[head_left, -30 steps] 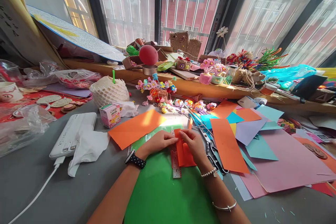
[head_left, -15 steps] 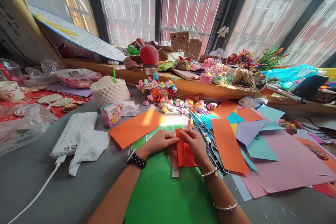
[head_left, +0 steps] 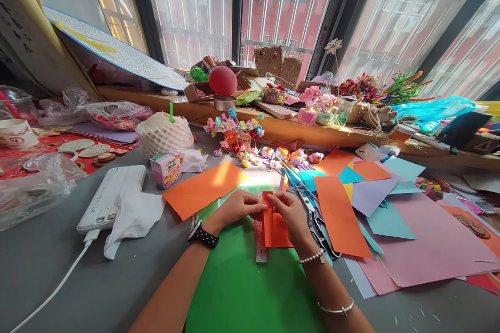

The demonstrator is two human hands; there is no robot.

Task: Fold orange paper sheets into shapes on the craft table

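Observation:
A small piece of orange paper [head_left: 278, 231], with a narrow folded strip along its left side, is pinched at its upper part by both hands. My left hand [head_left: 242, 206] grips the left edge between thumb and finger. On the other side, my right hand [head_left: 288, 212] has its fingertips closed on the fold near the top. Partly under the paper lies a ruler [head_left: 261, 254] with red markings. All of this is over a green sheet [head_left: 250, 291]. Just right of my right hand are scissors [head_left: 320, 231] with dark handles.
Loose orange paper [head_left: 344, 218] and pink paper [head_left: 433, 239] spread to the right. At the left lie a white power bank [head_left: 113, 195] with a cable and a crumpled tissue [head_left: 135, 218]. A small pink box [head_left: 165, 169] and a flower arrangement [head_left: 236, 138] stand behind.
Both hands keep their pinch on the orange paper, with only a very slight shift of the fingers. The view has moved by a few pixels; all else stays put.

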